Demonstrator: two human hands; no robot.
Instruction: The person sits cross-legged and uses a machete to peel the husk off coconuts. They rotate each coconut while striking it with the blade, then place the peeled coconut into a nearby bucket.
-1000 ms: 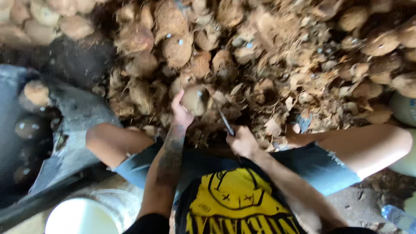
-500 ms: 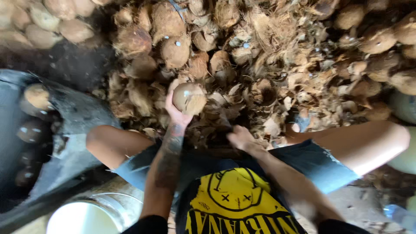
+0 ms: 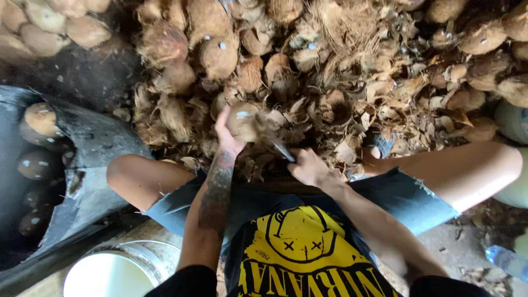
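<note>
While the left hand [image 3: 228,135] clamps its fingers on a coconut [image 3: 243,121], the right hand [image 3: 308,168] grips a blade [image 3: 280,148].
Best kept angled away from the holding fingers.

The dirt floor [image 3: 82,82] carries a heap of brown coconut husks [image 3: 352,104] — whole coconuts [image 3: 220,55] among them — plus a white bucket [image 3: 118,275] and a plastic bottle [image 3: 509,261].
</note>
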